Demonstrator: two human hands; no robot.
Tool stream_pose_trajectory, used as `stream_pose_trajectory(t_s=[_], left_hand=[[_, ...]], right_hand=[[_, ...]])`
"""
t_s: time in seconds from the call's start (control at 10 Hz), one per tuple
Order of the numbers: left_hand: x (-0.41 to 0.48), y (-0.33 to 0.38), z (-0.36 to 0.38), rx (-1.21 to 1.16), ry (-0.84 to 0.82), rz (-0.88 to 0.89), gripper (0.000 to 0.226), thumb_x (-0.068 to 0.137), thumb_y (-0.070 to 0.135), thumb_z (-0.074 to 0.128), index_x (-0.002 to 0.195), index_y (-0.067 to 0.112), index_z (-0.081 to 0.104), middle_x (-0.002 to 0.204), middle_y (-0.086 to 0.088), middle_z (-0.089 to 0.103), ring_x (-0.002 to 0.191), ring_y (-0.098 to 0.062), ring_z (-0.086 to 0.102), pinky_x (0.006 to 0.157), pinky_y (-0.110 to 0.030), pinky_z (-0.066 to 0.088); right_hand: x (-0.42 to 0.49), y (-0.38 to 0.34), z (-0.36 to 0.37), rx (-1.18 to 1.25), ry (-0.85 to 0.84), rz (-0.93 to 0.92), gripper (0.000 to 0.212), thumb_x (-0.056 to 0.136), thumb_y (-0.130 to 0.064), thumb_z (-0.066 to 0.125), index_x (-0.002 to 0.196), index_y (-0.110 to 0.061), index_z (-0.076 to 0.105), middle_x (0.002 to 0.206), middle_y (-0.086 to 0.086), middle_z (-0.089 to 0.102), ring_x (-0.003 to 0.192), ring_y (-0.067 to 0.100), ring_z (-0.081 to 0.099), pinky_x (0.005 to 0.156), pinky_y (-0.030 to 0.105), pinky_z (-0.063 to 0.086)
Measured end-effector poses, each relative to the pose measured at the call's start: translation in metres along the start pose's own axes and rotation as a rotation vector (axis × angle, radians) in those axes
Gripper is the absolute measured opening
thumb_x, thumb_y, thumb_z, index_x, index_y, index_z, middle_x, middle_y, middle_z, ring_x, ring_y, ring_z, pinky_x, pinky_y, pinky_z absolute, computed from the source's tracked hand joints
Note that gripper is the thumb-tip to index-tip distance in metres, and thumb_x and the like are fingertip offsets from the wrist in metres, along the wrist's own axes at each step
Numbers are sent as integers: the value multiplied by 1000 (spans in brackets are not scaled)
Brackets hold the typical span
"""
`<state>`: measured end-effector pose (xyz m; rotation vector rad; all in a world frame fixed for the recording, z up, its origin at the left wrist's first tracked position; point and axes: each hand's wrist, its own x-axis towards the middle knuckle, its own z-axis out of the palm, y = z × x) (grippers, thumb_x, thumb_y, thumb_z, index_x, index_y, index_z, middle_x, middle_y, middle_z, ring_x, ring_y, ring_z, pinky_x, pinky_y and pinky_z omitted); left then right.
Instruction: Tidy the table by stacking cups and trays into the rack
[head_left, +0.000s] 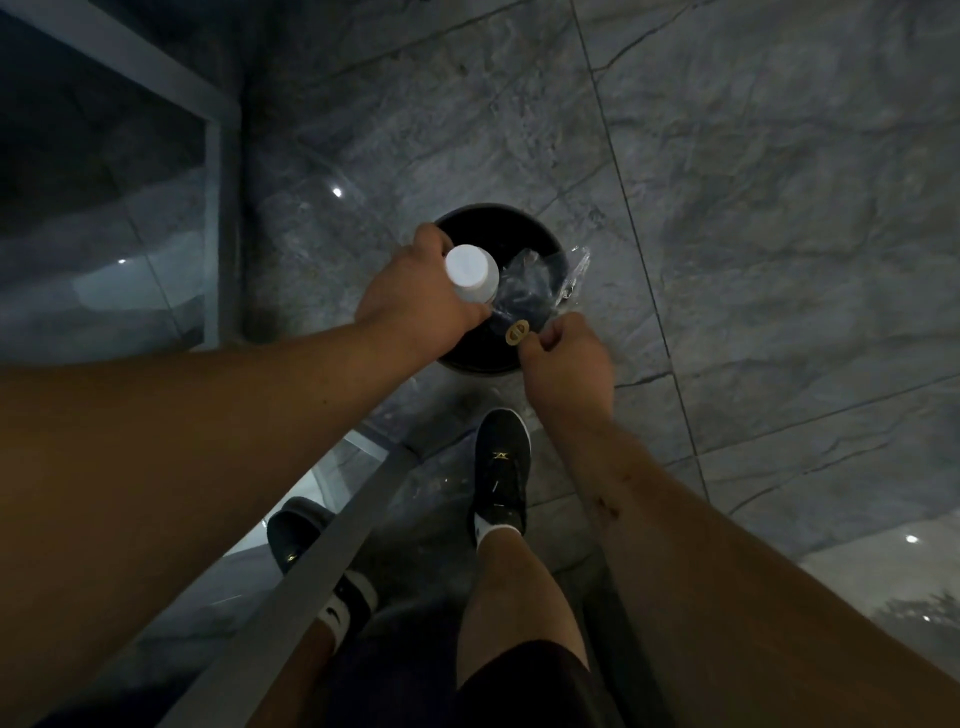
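I stand over a round black bin (470, 361) on a grey marble floor. My left hand (415, 296) grips a white cylindrical cup or bottle (471, 273) above the bin's left side. A crumpled clear plastic wrapper (540, 283) with a round gold sticker (517, 331) hangs over the bin's opening. My right hand (566, 358), fingers curled, pinches the wrapper's lower edge beside the sticker. No rack, tray or table top is in view.
A glass panel with a metal frame (213, 156) stands to the left of the bin. A metal rail (311, 551) runs diagonally below my left arm. My feet in black shoes (501, 467) are just behind the bin. Open floor (779, 234) lies to the right.
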<state>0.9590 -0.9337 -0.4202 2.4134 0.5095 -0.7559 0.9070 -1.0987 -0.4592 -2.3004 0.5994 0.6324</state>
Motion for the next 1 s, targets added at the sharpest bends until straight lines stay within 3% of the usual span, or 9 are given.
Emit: stream_pose_trajectory(t_s=[0.3,0.4,0.5,0.6,0.8,1.0], left_hand=[[7,-12,9,41,-57,-35,82,69,48,87,133,22,43,128,-7,62,112,-30,63,83,-38,50],[-7,-20,6,226,-356,-37,75,74,53,80,135,20,51,126,-8,65,112,-30,64,80,-31,43],[-28,-23,-1,364,-568,-15,62,84,54,72,134,19,59,133,-10,64,117,-28,62,82,-29,40],[-67,-22,-28,528,-700,0,64,91,57,61,138,14,55,143,-12,56,126,-29,56,92,-34,43],[-133,3,-103,521,-676,30,58,93,55,59,136,16,56,136,-9,60,119,-26,58,97,-38,49],[-184,31,-192,432,-527,69,56,95,47,57,144,21,50,148,-6,52,133,-26,50,110,-37,42]], right_hand=[[14,0,11,5,-89,23,29,85,-47,65,78,-24,49,68,-8,56,60,9,53,51,24,32],[6,3,9,-195,-439,13,33,84,-48,66,92,-17,64,85,1,65,86,27,67,70,32,48],[-12,5,-2,-362,-611,-51,35,89,-44,64,106,-14,70,97,3,65,101,29,67,76,31,46],[-48,-3,-34,-522,-630,-78,35,93,-37,59,110,-7,69,111,14,70,102,32,67,74,30,42],[-102,-53,-114,-560,-617,-58,34,94,-33,58,113,-6,65,116,15,67,107,32,64,80,35,48],[-151,-122,-182,-628,-523,-225,33,100,-31,50,113,-5,66,118,14,66,111,29,62,98,37,51]])
